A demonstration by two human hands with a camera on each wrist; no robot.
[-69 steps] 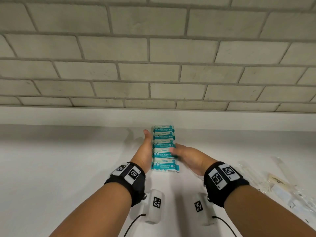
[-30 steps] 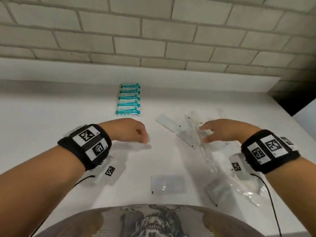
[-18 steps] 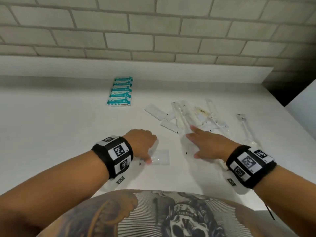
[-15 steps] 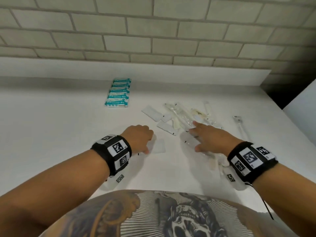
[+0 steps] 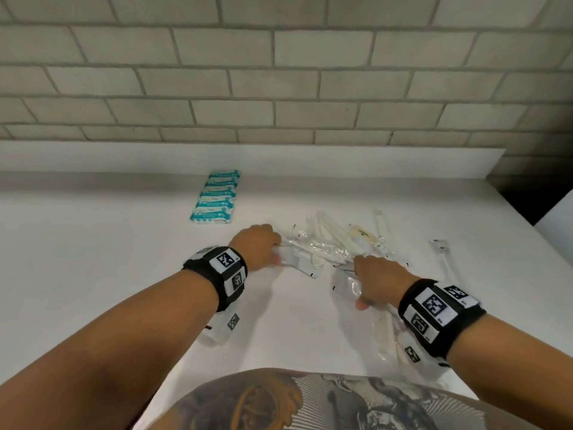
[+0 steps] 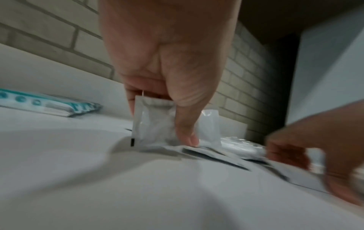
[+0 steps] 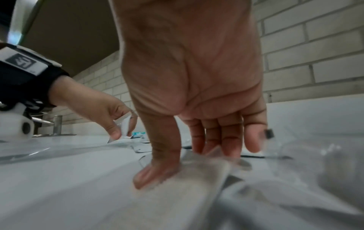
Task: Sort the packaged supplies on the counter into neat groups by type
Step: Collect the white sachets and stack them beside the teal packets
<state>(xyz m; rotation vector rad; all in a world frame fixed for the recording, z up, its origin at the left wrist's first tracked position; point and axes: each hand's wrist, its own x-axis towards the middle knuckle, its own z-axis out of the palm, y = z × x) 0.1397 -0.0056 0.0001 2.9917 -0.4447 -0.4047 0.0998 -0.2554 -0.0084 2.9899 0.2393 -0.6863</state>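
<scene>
On the left, well back toward the wall, the teal packets [image 5: 215,197] lie in one overlapping row on the white counter [image 5: 93,259], already a neat group; they look soft and flat, and I judge they would slide as a block if pushed from both ends; next comes the left hand [image 5: 259,250], its thumb and fingers [image 6: 185,124] pinching a small white sachet [image 6: 152,123] held on edge, its lower corner just touching the counter and the flat packets beneath; the sachet looks light, thin and slightly crinkled, so a pinch at the sealed upper edge seems the safest hold, since the middle would buckle; between the hands sprawls the loose heap of clear wrapped supplies [image 5: 338,240], long thin sticks in film, overlapping at odd angles; these are probably slippery and weightless, apt to skate away or cling together, best gathered by their stiff cores rather than the film; to the right, the right hand [image 5: 376,283] lies fingers outstretched, pressing flat on a clear pouch [image 7: 187,183], gripping nothing; the counter is smooth and matt white with a low upstand, a pale brick wall [image 5: 279,72] behind, and a dark gap at the far right corner; a metal fitting shows in the right wrist view, too blurred to name
</scene>
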